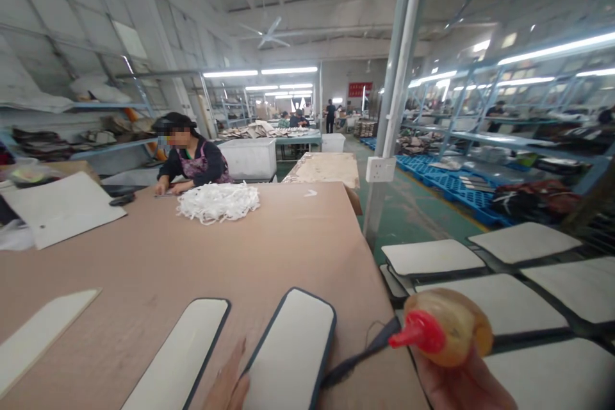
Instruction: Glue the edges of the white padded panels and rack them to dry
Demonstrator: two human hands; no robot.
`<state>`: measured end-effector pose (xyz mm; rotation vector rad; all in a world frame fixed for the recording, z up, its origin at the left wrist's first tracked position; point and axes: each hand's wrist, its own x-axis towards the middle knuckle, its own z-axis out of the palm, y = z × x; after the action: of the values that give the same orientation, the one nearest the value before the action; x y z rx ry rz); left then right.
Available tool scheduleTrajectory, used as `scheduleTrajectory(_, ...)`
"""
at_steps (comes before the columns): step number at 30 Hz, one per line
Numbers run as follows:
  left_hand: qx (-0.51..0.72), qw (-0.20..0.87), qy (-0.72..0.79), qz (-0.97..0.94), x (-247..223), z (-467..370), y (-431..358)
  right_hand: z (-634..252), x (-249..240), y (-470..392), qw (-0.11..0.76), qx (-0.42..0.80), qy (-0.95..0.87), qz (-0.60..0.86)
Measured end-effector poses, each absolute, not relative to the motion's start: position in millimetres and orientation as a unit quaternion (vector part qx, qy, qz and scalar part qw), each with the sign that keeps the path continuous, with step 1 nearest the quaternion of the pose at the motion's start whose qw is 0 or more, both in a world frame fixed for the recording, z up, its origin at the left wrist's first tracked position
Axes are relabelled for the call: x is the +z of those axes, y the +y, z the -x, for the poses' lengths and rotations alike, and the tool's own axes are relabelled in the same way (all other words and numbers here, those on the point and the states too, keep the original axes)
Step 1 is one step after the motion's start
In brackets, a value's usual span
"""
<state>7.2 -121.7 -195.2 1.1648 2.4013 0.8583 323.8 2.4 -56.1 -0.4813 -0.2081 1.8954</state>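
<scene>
My right hand (461, 378), at the lower right, is wrapped round a clear squeeze bottle (454, 320) of yellowish glue-like liquid, its red nozzle (418, 331) pointing left. My left hand (229, 378) lies at the bottom centre, fingers stretched out, touching the left edge of a white panel with dark edging (293, 352). A dark strip (358, 359) runs from that panel towards the bottle. To the left lie a second dark-edged white panel (180, 355) and a plain pale panel (43, 333).
White strips (218, 202) are heaped at the table's (192, 256) far side, near a seated person (195, 157). A pole with a socket box (380, 169) rises beyond the right edge. More dark-edged panels (504, 301) lie at the right.
</scene>
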Motion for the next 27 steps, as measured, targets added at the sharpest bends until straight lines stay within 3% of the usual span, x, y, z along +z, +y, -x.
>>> scheduleTrajectory(5, 0.115, 0.204, 0.871, -0.432, -177.8, -28.4, -64.6, -319.1, -56.3, 1.8, 0.551, 0.810, -0.115, 0.165)
scheduleTrajectory(8, 0.086, 0.166, 0.874, -0.449, -179.9, -27.7, -58.8, -314.7, -58.7, -0.2, 0.556, 0.805, -0.133, 0.160)
scheduleTrajectory(12, 0.150, 0.126, 0.858, -0.474, -192.9, -18.4, -62.9, -304.3, -55.4, -1.8, 0.577, 0.774, -0.166, 0.201)
scheduleTrajectory(15, 0.276, 0.169, 0.826, -0.462, -188.2, -20.7, -66.9, -294.5, -50.0, 1.2, 0.612, 0.736, -0.158, 0.240)
scheduleTrajectory(20, 0.382, 0.356, 0.721, -0.455, -110.7, -21.4, -75.1, -284.3, -27.8, 11.8, 0.662, 0.682, -0.163, 0.264)
scheduleTrajectory(27, 0.285, 0.328, 0.541, -0.720, 24.3, 25.8, -40.1, -293.6, 33.5, 17.8, 0.690, 0.588, -0.339, 0.252)
